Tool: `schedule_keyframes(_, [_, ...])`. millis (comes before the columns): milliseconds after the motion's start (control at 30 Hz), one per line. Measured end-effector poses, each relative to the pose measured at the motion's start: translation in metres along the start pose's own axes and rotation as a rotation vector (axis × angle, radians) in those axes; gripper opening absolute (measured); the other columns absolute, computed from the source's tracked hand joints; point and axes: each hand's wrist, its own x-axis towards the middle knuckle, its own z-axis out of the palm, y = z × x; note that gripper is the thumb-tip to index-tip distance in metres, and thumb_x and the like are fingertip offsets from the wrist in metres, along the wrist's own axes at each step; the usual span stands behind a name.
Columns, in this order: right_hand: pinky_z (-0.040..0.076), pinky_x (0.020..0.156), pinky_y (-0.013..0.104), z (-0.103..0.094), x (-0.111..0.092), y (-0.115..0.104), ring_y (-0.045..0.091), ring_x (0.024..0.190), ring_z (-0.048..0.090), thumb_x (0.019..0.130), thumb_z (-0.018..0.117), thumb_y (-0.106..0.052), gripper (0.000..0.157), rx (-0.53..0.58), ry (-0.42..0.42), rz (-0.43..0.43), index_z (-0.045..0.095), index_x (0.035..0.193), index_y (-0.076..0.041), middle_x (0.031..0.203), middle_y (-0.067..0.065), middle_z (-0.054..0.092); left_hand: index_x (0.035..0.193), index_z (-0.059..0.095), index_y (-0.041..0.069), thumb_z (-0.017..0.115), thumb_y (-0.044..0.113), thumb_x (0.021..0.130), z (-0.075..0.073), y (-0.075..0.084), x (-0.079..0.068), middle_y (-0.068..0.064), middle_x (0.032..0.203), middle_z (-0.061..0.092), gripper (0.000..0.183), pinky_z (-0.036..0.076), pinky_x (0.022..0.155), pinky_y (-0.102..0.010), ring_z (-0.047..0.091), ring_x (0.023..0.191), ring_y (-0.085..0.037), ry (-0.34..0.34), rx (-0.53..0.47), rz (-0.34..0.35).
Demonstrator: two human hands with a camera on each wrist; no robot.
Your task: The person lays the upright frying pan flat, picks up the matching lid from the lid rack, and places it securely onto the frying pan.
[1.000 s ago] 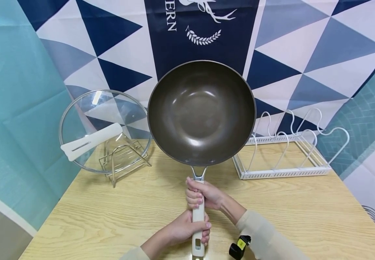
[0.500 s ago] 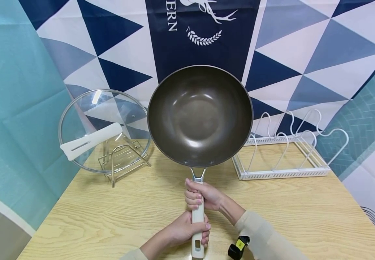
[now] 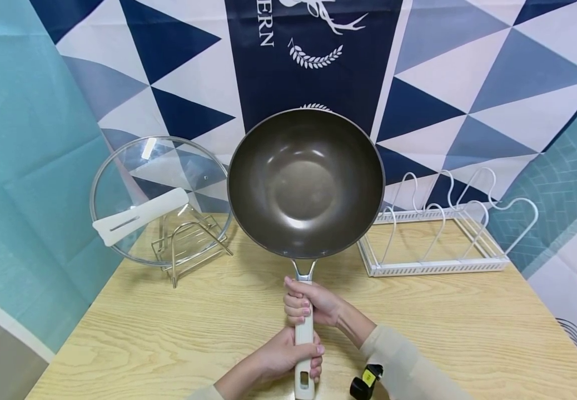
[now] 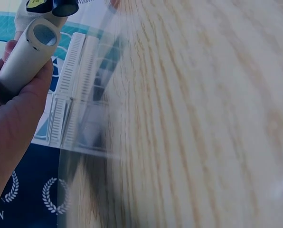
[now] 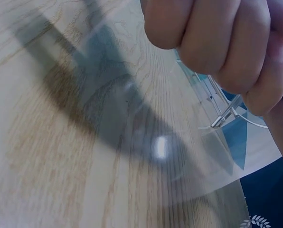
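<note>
A deep dark wok (image 3: 306,186) with a cream handle is held up in the middle of the head view, its brown inside facing me. My right hand (image 3: 313,301) grips the upper handle just below the metal fork. Lower down, my left hand (image 3: 291,353) wraps round the same handle (image 3: 304,385) near its slotted end, thumb across the front. In the left wrist view the handle's round end (image 4: 44,35) pokes out of my left hand (image 4: 20,102). The curled fingers of my right hand (image 5: 222,42) fill the top of the right wrist view.
A glass lid (image 3: 160,158) with a white bar handle (image 3: 140,216) leans in a wire stand (image 3: 193,244) at the left. At the right stands a white wire rack (image 3: 438,268) with looped dividers. Both rest on the wooden table (image 3: 168,333) before a patterned cloth backdrop (image 3: 438,72).
The wok's far rim has come down a little in the head view, and the pan looks slightly smaller. Both hands keep their grip on the handle; lid and rack have not moved.
</note>
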Motion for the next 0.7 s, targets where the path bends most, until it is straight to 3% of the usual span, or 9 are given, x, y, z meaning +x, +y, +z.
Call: schedule_keyframes(700, [0.036, 0.055, 0.012, -0.0016, 0.0023, 0.0053, -0.002, 0.048, 0.035, 0.107, 0.016, -0.029, 0.045, 0.016, 0.02, 0.024, 0.035, 0.067, -0.023, 0.054, -0.015, 0.033, 0.083, 0.046, 0.014, 0.051, 0.01, 0.094, -0.0031, -0.0036, -0.0018, 0.009, 0.069, 0.05, 0.014, 0.054, 0.07, -0.022, 0.053, 0.062, -0.005, -0.034, -0.04, -0.026])
